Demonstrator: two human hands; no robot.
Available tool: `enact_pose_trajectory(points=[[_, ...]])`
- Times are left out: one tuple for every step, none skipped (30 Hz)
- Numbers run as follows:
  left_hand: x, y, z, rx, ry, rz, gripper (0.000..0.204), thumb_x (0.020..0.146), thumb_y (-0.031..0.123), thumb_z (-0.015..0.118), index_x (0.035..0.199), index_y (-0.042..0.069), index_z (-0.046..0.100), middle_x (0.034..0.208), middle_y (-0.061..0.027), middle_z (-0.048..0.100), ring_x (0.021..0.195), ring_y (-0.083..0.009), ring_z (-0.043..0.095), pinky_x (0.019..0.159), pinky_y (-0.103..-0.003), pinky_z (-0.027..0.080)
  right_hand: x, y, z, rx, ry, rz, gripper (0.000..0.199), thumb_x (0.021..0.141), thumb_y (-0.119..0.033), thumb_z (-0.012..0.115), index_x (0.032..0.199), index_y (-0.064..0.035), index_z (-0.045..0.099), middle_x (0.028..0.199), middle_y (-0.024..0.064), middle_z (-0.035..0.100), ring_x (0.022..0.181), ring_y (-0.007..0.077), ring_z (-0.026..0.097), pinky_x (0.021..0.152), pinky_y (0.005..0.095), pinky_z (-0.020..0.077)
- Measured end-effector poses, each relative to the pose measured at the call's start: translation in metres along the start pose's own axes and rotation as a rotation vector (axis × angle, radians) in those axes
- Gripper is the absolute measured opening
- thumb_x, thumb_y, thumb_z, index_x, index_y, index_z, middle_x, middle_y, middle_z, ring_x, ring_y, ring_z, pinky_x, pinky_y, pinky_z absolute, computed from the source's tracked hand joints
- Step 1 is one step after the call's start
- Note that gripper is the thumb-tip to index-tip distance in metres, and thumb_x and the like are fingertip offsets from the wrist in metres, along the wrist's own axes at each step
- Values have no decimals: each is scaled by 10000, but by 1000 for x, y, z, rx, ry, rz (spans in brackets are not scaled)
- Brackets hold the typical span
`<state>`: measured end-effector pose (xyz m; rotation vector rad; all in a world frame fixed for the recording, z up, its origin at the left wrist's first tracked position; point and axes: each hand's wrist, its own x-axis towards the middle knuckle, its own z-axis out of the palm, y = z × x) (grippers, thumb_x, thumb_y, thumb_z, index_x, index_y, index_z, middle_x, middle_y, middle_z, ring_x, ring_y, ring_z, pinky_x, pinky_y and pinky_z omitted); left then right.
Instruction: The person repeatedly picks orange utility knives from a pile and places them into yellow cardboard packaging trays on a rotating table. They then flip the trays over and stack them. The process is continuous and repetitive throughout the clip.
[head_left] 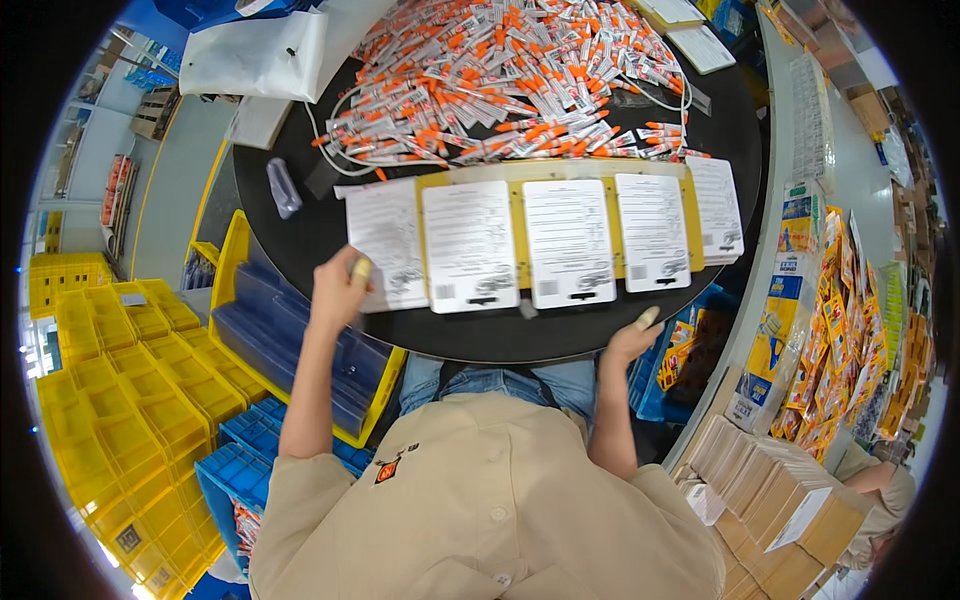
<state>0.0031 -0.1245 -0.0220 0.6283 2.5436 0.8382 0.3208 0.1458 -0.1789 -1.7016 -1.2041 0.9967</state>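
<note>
My left hand (340, 286), with a pale finger cot on one digit, is at the left edge of the leftmost stack of white printed cards (385, 235). Its fingers are closed on that edge; how many cards they pinch cannot be seen. My right hand (630, 338), also wearing a finger cot, is by the table's front right edge with nothing visible in it, fingers loosely apart. Between them, white cards with dark slots (470, 240) stand in a row against a yellow rack (610, 215). A further card stack (716, 210) is at the right end.
Orange-capped tubes (500, 80) are heaped on the far part of the black round table (450, 335). A white cord (330, 150) edges the heap. A purplish object (283, 188) lies left. Yellow bins (130, 400) stand left; cardboard pieces (760, 480) and orange packets (830, 330) stand right.
</note>
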Motion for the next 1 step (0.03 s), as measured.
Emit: enact_pose_trajectory(points=[[10,-11,-7,23,29,-4,107,869,74,574,924,-4,622,680,-154,664,655,-238,708,636,-363,538,-21,0,4,100,-3,42,730,983,-471,464,1376,130,340,1310,324,501,1106,409,566,958,408,457]])
